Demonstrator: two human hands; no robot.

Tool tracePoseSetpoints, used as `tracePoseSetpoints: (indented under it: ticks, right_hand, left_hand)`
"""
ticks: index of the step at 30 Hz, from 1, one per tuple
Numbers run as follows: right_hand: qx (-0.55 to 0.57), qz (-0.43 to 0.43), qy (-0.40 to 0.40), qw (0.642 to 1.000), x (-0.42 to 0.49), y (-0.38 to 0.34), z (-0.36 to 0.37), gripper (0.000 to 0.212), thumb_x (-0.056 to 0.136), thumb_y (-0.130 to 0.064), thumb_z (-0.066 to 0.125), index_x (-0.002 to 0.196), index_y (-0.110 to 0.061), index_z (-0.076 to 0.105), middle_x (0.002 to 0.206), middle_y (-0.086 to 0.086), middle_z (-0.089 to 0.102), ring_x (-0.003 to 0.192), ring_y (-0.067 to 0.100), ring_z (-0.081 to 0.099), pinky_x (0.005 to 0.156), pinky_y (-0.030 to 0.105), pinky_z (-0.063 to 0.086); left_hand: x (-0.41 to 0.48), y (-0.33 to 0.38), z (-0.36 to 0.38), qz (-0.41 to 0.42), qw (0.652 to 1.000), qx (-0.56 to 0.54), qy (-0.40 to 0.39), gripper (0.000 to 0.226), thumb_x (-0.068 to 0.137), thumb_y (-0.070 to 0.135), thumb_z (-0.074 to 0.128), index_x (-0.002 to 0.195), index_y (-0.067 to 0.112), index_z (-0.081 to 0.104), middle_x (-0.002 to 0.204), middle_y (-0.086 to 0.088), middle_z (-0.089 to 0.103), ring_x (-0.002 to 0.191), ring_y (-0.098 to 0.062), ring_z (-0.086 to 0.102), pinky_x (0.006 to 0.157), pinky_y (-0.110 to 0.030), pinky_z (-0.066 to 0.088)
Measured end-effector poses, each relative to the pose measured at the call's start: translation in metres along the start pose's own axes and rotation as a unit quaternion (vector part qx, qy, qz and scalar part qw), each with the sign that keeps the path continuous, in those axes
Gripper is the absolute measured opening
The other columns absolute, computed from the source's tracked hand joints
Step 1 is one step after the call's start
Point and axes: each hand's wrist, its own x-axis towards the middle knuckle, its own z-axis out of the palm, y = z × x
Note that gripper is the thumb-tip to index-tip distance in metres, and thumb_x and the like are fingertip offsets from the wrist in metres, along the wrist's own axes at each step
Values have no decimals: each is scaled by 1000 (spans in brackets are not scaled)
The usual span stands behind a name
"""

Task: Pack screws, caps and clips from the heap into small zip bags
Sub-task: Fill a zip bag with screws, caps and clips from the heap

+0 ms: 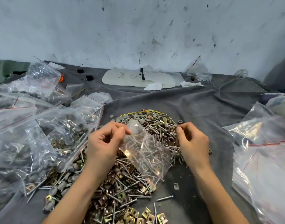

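1. Small zip bag (145, 149): clear and creased, lying slantwise over the middle of the heap (116, 188), its mouth end raised toward the far side. Screws show through the film; I cannot tell whether they lie inside it or beneath it.
2. Left hand (104, 143): my fingers (122, 131) are curled, and thumb and forefinger pinch the bag's upper edge.
3. Right hand (192, 139): my fingers are curled narrow, tips down at the heap's far right edge among the caps (156, 117). I cannot tell whether they hold a piece. This hand is apart from the bag.
4. Heap contents: long screws (132, 180) through the middle, grey round caps mostly at the far and left edges, brass-coloured clips (135, 213) mostly at the near end. A yellow wire (146, 112) curves along the far rim.
5. Strays: one loose screw (165, 198) lies on the cloth just right of the heap's near end.
6. Surface (187, 101): covered with a wrinkled grey cloth, which carries everything.
7. Left side: a pile of filled bags (25, 135) with red zip lines, touching the heap.
8. Right side: more clear bags (264, 159), well apart from the heap.
9. Far edge: a white pad (135, 77) with pen marks, crumpled tissues (153, 86) beside it, against a scuffed pale wall (138, 29).
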Motion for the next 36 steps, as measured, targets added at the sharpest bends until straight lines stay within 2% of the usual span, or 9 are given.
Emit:
tracePoseSetpoints:
  ticks: [5, 9, 12, 17, 22, 26, 28, 33, 36]
  right_hand:
    - [-166, 48, -261, 950, 3, 8, -7, 25, 82, -41, 69, 66, -26, 58, 60, -11, 54, 63, 7, 51, 55, 25, 33]
    - [-196, 23, -322, 926, 3, 2, -8, 22, 77, -42, 74, 66, -29, 60, 62, -12, 56, 62, 1, 52, 56, 19, 38]
    - [-251, 8, -363, 897, -1, -2, -5, 16, 79, -37, 73, 73, -29, 61, 65, -14, 55, 71, 7, 55, 70, 29, 49]
    - [-252, 29, -377, 891, -3, -5, -6, 10, 79, -31, 74, 74, -27, 67, 69, -11, 62, 71, 9, 61, 71, 30, 52]
    - [-201, 21, -345, 917, -5, -7, -3, 17, 77, -21, 70, 66, -22, 56, 66, -9, 56, 61, 6, 50, 54, 19, 36]
    - [-87, 63, -236, 966, 0, -4, -9, 19, 76, -14, 71, 68, -23, 55, 62, -6, 63, 62, 9, 56, 55, 14, 38]
    - [-17, 96, -220, 971, 0, -4, -10, 15, 79, -13, 69, 79, -23, 57, 63, -5, 70, 58, 4, 59, 61, 24, 44]
    - [25, 104, -231, 967, -2, -3, -6, 23, 88, -8, 58, 99, -26, 66, 65, -7, 71, 45, -1, 47, 54, 25, 38]
    - [132, 125, -205, 962, -3, -8, -8, 17, 91, -7, 58, 96, -20, 68, 70, -1, 73, 53, 2, 50, 61, 25, 36]
  left_hand:
    - [0, -9, -3, 37, 993, 104, 43, 36, 90, 40, 52, 67, 14, 60, 97, 9, 61, 79, -16, 57, 68, -40, 47]
    - [-3, -10, 1, 64, 991, 103, 58, 36, 95, 35, 48, 66, 14, 57, 64, 3, 59, 58, -9, 56, 53, -32, 44]
    - [-4, -10, 2, 53, 994, 90, 25, 25, 95, 35, 46, 76, 24, 58, 72, 5, 62, 66, -10, 60, 60, -25, 48]
    - [-4, -10, 3, 53, 996, 57, -38, 24, 89, 26, 43, 76, 9, 54, 82, 0, 59, 78, -22, 58, 67, -44, 49]
    - [-5, -17, -1, -5, 996, -74, -42, 22, 83, 18, 34, 64, 15, 46, 87, 6, 59, 88, -16, 56, 77, -31, 50]
    - [-4, -20, -1, -41, 967, -239, -72, 28, 77, 19, 37, 60, 23, 59, 69, 5, 62, 68, -14, 58, 74, -23, 52]
    - [-5, -16, 2, -57, 948, -291, -115, 25, 74, 20, 40, 58, 21, 59, 59, 2, 59, 57, -16, 55, 66, -22, 52]
    - [-11, -10, 6, -29, 963, -107, -244, 26, 73, 25, 38, 60, 12, 57, 59, -13, 59, 54, -18, 55, 52, -27, 45]
    - [-10, -8, 9, 23, 963, 8, -267, 35, 73, 28, 38, 63, 0, 58, 59, -13, 58, 54, -19, 53, 51, -29, 43]
